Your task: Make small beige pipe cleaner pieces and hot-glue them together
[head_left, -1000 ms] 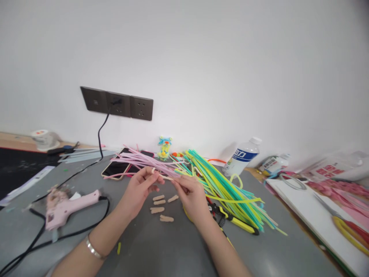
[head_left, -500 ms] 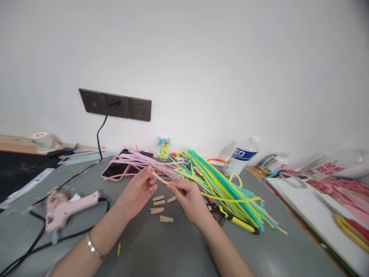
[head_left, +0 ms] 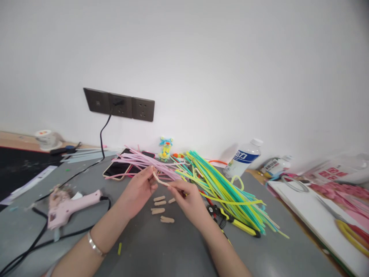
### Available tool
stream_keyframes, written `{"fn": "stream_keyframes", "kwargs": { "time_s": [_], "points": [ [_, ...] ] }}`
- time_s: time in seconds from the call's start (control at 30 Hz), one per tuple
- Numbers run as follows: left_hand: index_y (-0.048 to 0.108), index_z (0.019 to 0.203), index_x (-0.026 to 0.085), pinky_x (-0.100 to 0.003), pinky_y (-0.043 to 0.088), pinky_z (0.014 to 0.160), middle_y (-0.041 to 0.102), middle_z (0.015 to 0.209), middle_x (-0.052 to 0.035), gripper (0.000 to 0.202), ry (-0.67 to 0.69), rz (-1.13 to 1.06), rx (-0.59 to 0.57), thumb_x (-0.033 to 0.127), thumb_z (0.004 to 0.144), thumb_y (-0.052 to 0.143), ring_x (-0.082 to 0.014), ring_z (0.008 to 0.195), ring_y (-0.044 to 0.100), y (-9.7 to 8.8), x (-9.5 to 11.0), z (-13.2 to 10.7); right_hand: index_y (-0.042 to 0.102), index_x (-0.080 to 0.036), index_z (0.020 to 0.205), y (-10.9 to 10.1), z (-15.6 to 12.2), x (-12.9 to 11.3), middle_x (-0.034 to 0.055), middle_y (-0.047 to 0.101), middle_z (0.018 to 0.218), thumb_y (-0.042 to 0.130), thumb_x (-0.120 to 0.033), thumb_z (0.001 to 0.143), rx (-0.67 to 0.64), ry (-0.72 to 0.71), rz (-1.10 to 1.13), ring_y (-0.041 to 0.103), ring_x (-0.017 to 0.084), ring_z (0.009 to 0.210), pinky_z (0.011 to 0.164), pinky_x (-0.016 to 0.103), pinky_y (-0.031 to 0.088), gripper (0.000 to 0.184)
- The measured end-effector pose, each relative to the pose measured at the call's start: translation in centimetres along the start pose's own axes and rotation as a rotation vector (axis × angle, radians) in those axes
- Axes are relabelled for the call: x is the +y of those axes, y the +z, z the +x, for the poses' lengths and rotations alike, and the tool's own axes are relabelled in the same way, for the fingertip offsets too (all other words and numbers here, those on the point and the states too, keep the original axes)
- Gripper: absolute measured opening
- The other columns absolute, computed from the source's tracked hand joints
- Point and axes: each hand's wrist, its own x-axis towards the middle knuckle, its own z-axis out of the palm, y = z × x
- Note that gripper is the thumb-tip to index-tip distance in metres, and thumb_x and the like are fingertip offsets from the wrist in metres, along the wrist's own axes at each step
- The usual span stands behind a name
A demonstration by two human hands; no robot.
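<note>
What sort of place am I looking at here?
Probably a craft workspace: a gray table against a wall, with a pink glue gun, bundles of colored fuzzy stems and yellow-handled pliers.

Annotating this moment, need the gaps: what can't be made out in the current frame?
All in the head view:
Beige strip, upper end: hidden in the grip of the left hand.
Small beige piece, right end: behind the right hand.
Pale-rimmed phone, part of it: covered by pink stems.
Scissors, handles: cut off by right edge.
Bottle label, fine print: too small, blurred.
</note>
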Motion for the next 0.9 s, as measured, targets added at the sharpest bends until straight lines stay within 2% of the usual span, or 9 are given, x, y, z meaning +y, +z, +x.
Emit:
{"fn": "stream_keyframes", "kwargs": {
  "time_s": [0.13,0.23,0.3,0.4,0.5,0.63,0.8,0.9],
  "points": [
    [0.068,0.077,0.014,-0.016,0.044,0.048,0.058,0.075,0.0023,0.030,-0.016,0.022,-0.016,0.029,0.064,0.090,-0.0071,0.064,0.053,-0.3,0.4,0.0,0.075,-0.017,0.084,-0.1,0.1,0.3,0.0007,0.060,0.063,0.062,-0.043,0.088,0.098,0.123,0.161,0.044,0.013,0.054,0.051,0.024,0.032,0.029],
    [0.069,0.076,0.015,-0.017,0.045,0.053,0.058,0.075,0.0018,0.034,-0.006,0.090,0.016,0.035,0.060,0.092,-0.0085,0.068,0.055,-0.5,0.5,0.0,0.071,-0.017,0.080,-0.2,0.2,0.2,-0.0037,0.049,0.055,0.067,-0.052,0.083,0.061,0.261,0.463,0.037,0.010,0.048,0.047,0.022,0.027,0.036],
    [0.072,0.079,0.015,-0.017,0.046,0.057,0.061,0.077,0.0004,0.039,0.007,0.199,0.050,0.041,0.058,0.091,-0.0097,0.071,0.056,-0.5,0.4,0.0,0.069,-0.017,0.079,-0.2,0.4,0.1,-0.0065,0.045,0.052,0.071,-0.052,0.081,0.050,0.348,0.669,0.032,0.007,0.045,0.045,0.021,0.024,0.036],
    [0.074,0.086,0.015,-0.019,0.044,0.059,0.064,0.079,-0.0019,0.042,0.039,0.451,0.027,0.049,0.065,0.085,-0.0115,0.072,0.056,-0.6,-0.1,-0.1,0.067,-0.017,0.083,-0.1,0.5,0.0,-0.0073,0.049,0.054,0.078,-0.048,0.075,0.089,0.416,0.870,0.034,0.005,0.044,0.045,0.018,0.026,0.034],
    [0.072,0.086,0.015,-0.022,0.043,0.061,0.066,0.079,-0.0019,0.037,0.060,0.693,-0.101,0.043,0.066,0.084,-0.0133,0.071,0.057,-0.8,-0.8,-0.1,0.066,-0.017,0.085,0.2,0.4,-0.1,-0.0058,0.057,0.057,0.081,-0.045,0.073,0.081,0.428,0.942,0.043,0.006,0.045,0.047,0.018,0.033,0.034],
    [0.067,0.078,0.015,-0.024,0.042,0.064,0.066,0.073,-0.0012,0.027,0.098,0.826,-0.233,0.040,0.076,0.074,-0.0138,0.067,0.056,-0.9,-1.5,-0.3,0.067,-0.018,0.086,0.6,0.3,0.0,-0.0038,0.064,0.062,0.081,-0.043,0.073,0.064,0.427,0.970,0.053,0.008,0.051,0.054,0.020,0.042,0.031],
    [0.063,0.074,0.016,-0.020,0.038,0.055,0.058,0.068,0.0031,0.024,0.198,0.850,-0.190,0.038,0.079,0.071,-0.0097,0.058,0.048,-0.6,-1.2,-0.4,0.071,-0.018,0.082,0.7,0.3,0.1,-0.0019,0.069,0.068,0.085,-0.042,0.069,0.133,0.452,1.000,0.057,0.009,0.060,0.061,0.019,0.046,0.031],
    [0.063,0.076,0.017,-0.019,0.041,0.054,0.060,0.068,0.0026,0.027,0.213,0.766,-0.133,0.042,0.079,0.072,-0.0105,0.060,0.052,-0.4,-1.0,-0.5,0.073,-0.019,0.083,0.8,0.4,0.2,-0.0006,0.073,0.074,0.089,-0.039,0.064,0.262,0.445,1.014,0.062,0.010,0.064,0.063,0.020,0.048,0.032]
  ]
}}
